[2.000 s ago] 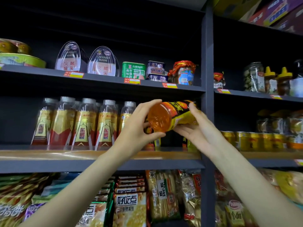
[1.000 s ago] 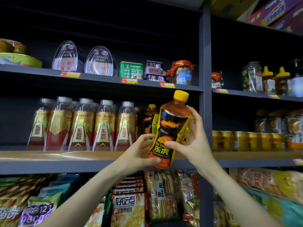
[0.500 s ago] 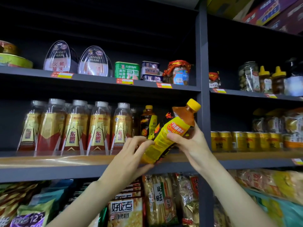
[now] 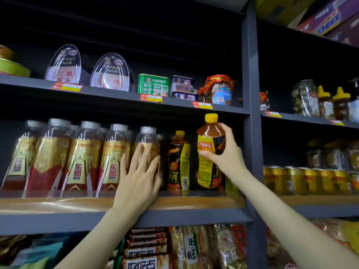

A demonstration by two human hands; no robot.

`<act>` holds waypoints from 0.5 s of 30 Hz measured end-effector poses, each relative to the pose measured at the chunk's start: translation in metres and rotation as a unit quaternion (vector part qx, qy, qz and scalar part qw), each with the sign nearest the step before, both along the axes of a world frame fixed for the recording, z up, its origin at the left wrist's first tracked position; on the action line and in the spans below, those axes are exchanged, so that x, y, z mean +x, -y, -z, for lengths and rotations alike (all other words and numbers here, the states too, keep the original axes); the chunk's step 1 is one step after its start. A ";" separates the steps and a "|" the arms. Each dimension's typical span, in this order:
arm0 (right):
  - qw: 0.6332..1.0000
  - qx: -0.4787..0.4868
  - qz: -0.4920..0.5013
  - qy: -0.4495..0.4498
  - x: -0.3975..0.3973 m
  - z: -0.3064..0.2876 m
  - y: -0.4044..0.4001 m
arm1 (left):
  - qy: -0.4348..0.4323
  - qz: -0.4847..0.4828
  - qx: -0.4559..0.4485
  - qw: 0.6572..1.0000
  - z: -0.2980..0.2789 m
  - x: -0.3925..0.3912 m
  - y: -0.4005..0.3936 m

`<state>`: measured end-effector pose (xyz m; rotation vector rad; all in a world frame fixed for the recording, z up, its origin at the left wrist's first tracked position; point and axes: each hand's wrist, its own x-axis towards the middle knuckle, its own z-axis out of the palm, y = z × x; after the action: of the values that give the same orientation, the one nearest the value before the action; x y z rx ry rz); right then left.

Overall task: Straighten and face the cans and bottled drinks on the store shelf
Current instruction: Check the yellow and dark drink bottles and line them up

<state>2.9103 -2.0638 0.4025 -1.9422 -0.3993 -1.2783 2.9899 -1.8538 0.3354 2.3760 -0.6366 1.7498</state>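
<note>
A yellow-capped energy drink bottle [image 4: 208, 152] stands upright at the right end of the middle shelf [image 4: 58, 204]. My right hand [image 4: 226, 154] grips it around the upper label. A second bottle of the same drink [image 4: 178, 162] stands just left of it. Further left runs a row of several clear-capped gold and red bottles [image 4: 81, 162]. My left hand [image 4: 139, 175] lies with straight fingers against the rightmost bottle [image 4: 146, 140] of that row.
Tins of ham [image 4: 110, 72], a green tin [image 4: 153, 85] and a jar [image 4: 218, 90] stand on the shelf above. A grey upright post [image 4: 250, 113] bounds the bay on the right; gold cans [image 4: 303, 179] sit beyond it. Snack packets [image 4: 192, 247] fill the shelf below.
The yellow-capped bottle went from tilted in both hands to upright on the shelf. My left hand let go of it and moved left onto the clear-capped bottle.
</note>
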 end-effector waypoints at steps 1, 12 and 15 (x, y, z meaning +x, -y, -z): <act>1.000 0.008 0.007 -0.021 0.010 0.002 -0.001 | 0.005 -0.001 0.000 1.000 0.000 0.001 0.000; 0.964 -0.124 0.195 -0.131 0.050 0.006 -0.001 | 0.023 -0.006 -0.005 1.000 0.001 0.005 0.000; 0.929 -0.228 0.247 -0.153 0.049 0.010 0.004 | 0.027 -0.003 -0.007 1.000 0.003 0.005 0.001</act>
<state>2.9596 -2.0675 0.3926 -2.7177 -0.0393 -1.2181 2.9949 -1.8544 0.3323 2.3312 -0.6226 1.8191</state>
